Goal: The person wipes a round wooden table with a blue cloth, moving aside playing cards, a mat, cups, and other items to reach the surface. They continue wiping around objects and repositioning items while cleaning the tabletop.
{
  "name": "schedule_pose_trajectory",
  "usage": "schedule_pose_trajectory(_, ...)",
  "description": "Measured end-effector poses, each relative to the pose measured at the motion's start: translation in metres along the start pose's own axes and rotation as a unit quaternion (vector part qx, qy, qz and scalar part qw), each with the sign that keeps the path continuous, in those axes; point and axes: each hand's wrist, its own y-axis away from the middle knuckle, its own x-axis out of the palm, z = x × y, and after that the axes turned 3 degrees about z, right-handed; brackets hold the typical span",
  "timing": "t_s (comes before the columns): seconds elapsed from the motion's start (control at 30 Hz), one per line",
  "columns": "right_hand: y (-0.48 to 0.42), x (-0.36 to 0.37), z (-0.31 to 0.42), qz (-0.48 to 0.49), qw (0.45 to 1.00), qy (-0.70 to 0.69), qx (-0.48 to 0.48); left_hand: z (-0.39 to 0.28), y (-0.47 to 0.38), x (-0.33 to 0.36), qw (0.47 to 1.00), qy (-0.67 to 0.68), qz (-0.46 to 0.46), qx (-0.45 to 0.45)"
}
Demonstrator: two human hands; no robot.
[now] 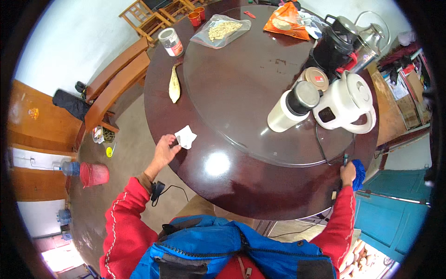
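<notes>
My left hand (pixel 164 153) is at the left edge of the round dark table (pixel 258 188), thumb and fingers apart. Its fingertips are at the near side of a crumpled white paper napkin (pixel 185 137); whether they touch it is unclear. Over at the table's right edge, my right hand (pixel 347 173) is closed around a bunched blue cloth or scrubber (pixel 359 174). A small teal item (pixel 345 159) pokes up beside that hand, too small to identify. Beyond the napkin lies a yellowish banana peel or gourd-like piece (pixel 175 85).
On the glass turntable (pixel 240 94) stand a white electric kettle (pixel 341 101), a cream thermos (pixel 289 111) and a black jug (pixel 332 45). Farther back are a clear bag of pale pieces (pixel 224 31), an orange bag (pixel 285 22) and a tin can (pixel 170 42). A black cord (pixel 318 143) hangs near the kettle.
</notes>
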Motion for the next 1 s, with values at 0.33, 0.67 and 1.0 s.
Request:
schedule_pose_trajectory(0.33, 0.241, -0.072, 0.216, 0.218, 0.895, -0.21, -0.327, -0.093, 0.078, 0.016, 0.933, 0.014, 0.344, 0.107)
schedule_pose_trajectory(0.67, 0.273, -0.083, 0.398, 0.1, 0.869, -0.268, -0.404, -0.183, 0.028, -0.038, 0.903, 0.094, 0.346, 0.238)
schedule_pose_trajectory(1.0, 0.085, -0.109, -0.008, -0.09, 0.979, -0.164, 0.084, -0.326, -0.076, 0.04, 0.917, 0.204, 0.158, 0.304)
